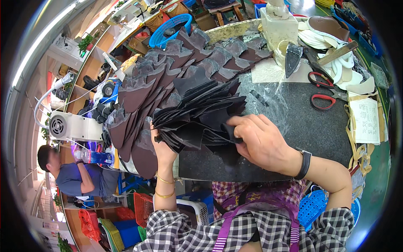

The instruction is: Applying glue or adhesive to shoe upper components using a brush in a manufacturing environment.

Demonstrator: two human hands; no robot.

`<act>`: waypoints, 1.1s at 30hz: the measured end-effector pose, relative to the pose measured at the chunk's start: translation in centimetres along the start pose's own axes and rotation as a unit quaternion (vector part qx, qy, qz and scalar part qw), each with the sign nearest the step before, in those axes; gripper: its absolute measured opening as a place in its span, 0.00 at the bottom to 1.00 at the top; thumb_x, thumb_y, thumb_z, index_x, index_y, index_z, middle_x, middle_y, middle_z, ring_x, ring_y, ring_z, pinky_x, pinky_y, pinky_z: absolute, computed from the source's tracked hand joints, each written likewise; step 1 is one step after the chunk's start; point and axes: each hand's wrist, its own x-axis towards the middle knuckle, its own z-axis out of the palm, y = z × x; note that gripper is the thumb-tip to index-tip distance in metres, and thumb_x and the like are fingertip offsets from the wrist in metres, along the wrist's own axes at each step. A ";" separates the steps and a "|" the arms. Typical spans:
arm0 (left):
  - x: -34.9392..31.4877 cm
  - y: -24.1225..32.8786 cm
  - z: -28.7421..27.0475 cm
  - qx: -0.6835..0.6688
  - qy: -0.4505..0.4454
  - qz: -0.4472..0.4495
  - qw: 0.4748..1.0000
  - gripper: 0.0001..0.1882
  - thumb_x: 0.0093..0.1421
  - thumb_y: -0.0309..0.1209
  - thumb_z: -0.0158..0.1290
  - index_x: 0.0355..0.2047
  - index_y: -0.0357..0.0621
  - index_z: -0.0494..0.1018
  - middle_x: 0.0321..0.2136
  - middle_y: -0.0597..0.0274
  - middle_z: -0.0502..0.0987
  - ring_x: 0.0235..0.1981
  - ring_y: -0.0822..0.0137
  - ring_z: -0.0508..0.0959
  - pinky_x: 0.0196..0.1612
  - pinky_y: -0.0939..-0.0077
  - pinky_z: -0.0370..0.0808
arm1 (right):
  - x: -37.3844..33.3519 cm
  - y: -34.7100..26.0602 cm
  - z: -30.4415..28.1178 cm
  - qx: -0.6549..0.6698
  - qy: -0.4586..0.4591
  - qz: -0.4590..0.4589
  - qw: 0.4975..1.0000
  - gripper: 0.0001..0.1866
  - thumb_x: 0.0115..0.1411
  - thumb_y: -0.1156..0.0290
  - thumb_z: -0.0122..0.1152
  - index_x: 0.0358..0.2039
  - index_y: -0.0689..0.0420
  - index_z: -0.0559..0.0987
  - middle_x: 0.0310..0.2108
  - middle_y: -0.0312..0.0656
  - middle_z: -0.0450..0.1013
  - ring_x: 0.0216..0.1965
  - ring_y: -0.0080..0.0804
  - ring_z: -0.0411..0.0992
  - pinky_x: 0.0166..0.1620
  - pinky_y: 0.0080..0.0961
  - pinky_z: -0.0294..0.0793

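Note:
A thick fanned bundle of dark, leather-like cut pieces (pixel 197 107) is held over the worktable. My left hand (pixel 163 148) grips the bundle's left side from below, its fingers partly hidden by the pieces. At the right edge, my right hand (pixel 265 140) is closed, with thumb and fingers pinching the folded edge of one dark piece. Overlapping rows of brown cut pieces (pixel 134 98) with greyish, shiny edges spread behind and to the left of the bundle. Beneath my hands lies the dark work slab (pixel 306 136).
Red-handled scissors (pixel 322 105) lie at the right, near a written sheet (pixel 364 119) and white cut pieces (pixel 344 69). A whitish container (pixel 279 31) stands at the back. Behind the brown pieces is a blue basket (pixel 170 30). Another person (pixel 86 178) sits at the left.

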 end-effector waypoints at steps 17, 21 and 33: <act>1.0 1.4 1.0 0.030 0.043 -0.033 0.998 0.33 0.44 0.21 0.65 0.51 0.36 0.64 0.44 0.60 0.71 0.46 0.67 0.71 0.52 0.76 0.67 | -0.3 -0.3 0.1 0.074 -0.001 0.084 0.994 0.17 0.44 0.82 0.62 0.38 0.59 0.73 0.42 0.44 0.69 0.41 0.42 0.69 0.45 0.38 0.69; 1.5 2.0 1.5 0.066 0.067 -0.034 0.995 0.32 0.45 0.21 0.63 0.51 0.37 0.63 0.44 0.60 0.71 0.46 0.68 0.71 0.52 0.76 0.67 | -0.3 -0.7 1.5 0.036 0.003 0.003 0.999 0.15 0.48 0.77 0.60 0.38 0.60 0.70 0.49 0.49 0.69 0.51 0.48 0.68 0.51 0.39 0.69; 2.0 1.5 2.2 -0.112 0.077 -0.053 0.989 0.32 0.48 0.24 0.65 0.52 0.39 0.63 0.44 0.60 0.71 0.44 0.68 0.72 0.49 0.74 0.70 | 2.0 0.2 2.5 0.086 0.015 0.081 0.993 0.17 0.47 0.81 0.57 0.41 0.60 0.71 0.41 0.47 0.68 0.45 0.45 0.68 0.48 0.34 0.69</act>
